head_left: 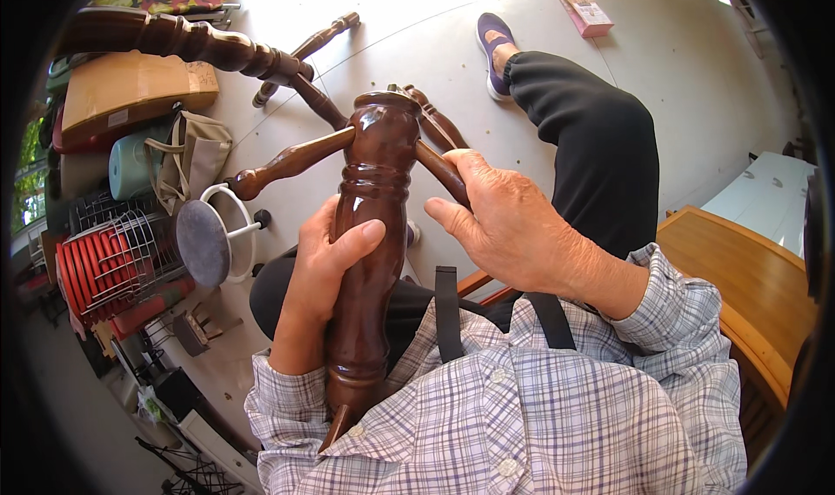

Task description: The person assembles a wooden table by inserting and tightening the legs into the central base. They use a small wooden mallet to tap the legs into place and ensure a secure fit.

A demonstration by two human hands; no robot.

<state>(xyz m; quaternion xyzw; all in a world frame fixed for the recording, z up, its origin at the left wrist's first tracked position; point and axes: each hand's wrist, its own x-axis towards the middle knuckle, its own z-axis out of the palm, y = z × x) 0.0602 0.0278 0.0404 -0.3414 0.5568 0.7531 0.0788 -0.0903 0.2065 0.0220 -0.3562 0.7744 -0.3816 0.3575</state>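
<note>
1. the dark brown turned post (370,299) lies lengthwise before the person's body, its near end against the checked shirt (531,399) and its other end reaching out over the floor (713,103).
2. the left hand (320,264) is wrapped around the post's left side — thumb across the upper face, the other fingers mostly hidden behind the wood.
3. the right hand (517,225) grasps the right rung (442,171), a slim wooden piece angling out of the post near its far end; the forefinger bends over it and the thumb points toward the post, though how firm the grip is cannot be told.
4. on the opposite side, the left rung (291,162) sticks out, its thicker tip just beside a round grey stool (203,244).
5. beyond the post, more dark turned wood (204,43) extends above the floor.
6. along the floor's left edge stand a cardboard box (135,86) and a beige bag (196,151) — close together.
7. a pink box (581,12) lies toward the floor's far edge, near a dark shoe (490,56).
</note>
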